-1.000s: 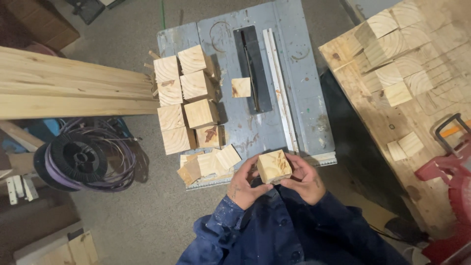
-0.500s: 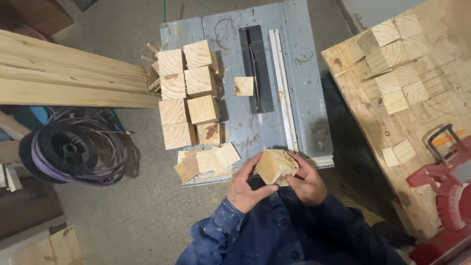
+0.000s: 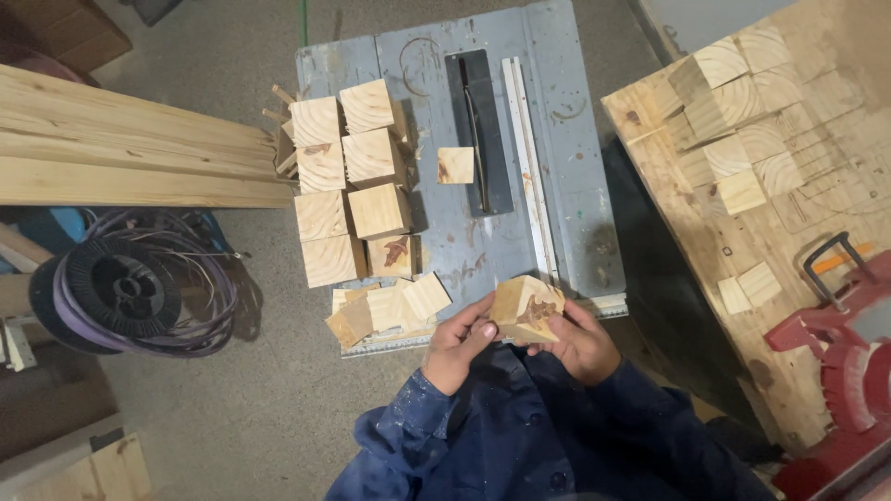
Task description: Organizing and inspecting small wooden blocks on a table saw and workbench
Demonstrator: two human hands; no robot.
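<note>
Both my hands hold one pale wooden block (image 3: 525, 309) with a dark knot on its face, just over the near edge of a grey table saw (image 3: 557, 139). My left hand (image 3: 458, 345) grips its left side, thumb on the front. My right hand (image 3: 581, 343) cups it from below and the right. Several similar wooden blocks (image 3: 353, 181) stand in rows on the saw table's left half, and smaller offcuts (image 3: 390, 306) lie at its near left corner. One small square piece (image 3: 455, 165) rests beside the blade slot (image 3: 475, 130).
Long planks (image 3: 121, 153) lie to the left, with a spool of purple cable (image 3: 130, 292) on the floor below them. A plywood bench (image 3: 742, 241) at the right carries several more blocks (image 3: 733, 121) and a red power tool (image 3: 845, 353).
The block has been turned in my hands, so the face with the dark knot shows; both hands stayed at the saw table's near edge.
</note>
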